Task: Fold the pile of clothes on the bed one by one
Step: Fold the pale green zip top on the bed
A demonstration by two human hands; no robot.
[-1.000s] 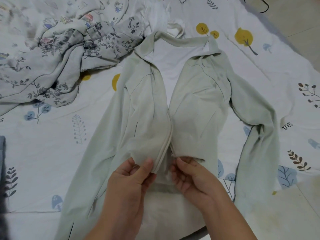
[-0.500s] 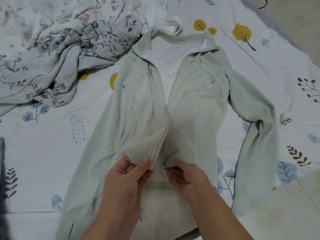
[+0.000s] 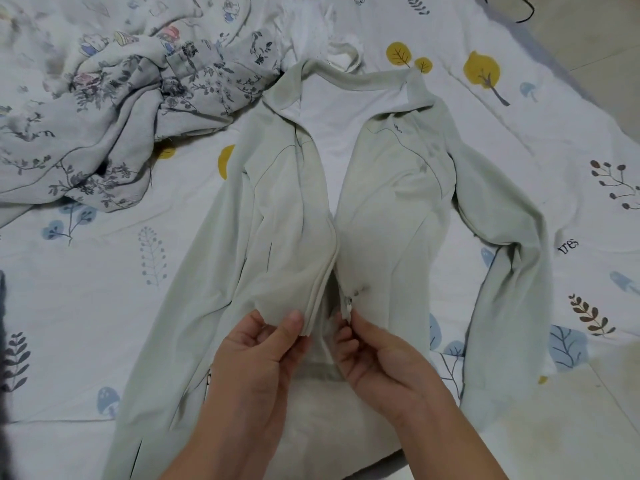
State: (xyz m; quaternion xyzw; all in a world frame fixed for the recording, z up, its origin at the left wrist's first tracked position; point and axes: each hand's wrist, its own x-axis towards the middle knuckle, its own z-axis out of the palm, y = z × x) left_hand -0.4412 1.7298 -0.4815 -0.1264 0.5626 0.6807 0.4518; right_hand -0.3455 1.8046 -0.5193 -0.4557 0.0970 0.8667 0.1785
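Note:
A pale green zip-up jacket (image 3: pixel 391 188) lies face up on the bed, its front open and both sleeves spread outward. My left hand (image 3: pixel 258 362) pinches the bottom corner of the left front panel between thumb and fingers. My right hand (image 3: pixel 381 362) pinches the lower edge of the right front panel just below the white zipper slider (image 3: pixel 347 304). The two panels nearly meet above my hands. A heap of grey floral clothes (image 3: pixel 114 112) lies crumpled at the upper left.
The white bedsheet (image 3: pixel 104 289) with leaf and mushroom prints covers the bed. A white garment (image 3: pixel 311 32) pokes out behind the jacket collar. Tiled floor (image 3: pixel 606 410) shows at the right and lower right. A dark object (image 3: pixel 2 341) sits at the left edge.
My right hand has shifted its pinch along the right panel's edge, exposing the zipper slider. The left hand keeps its hold on the left panel's corner.

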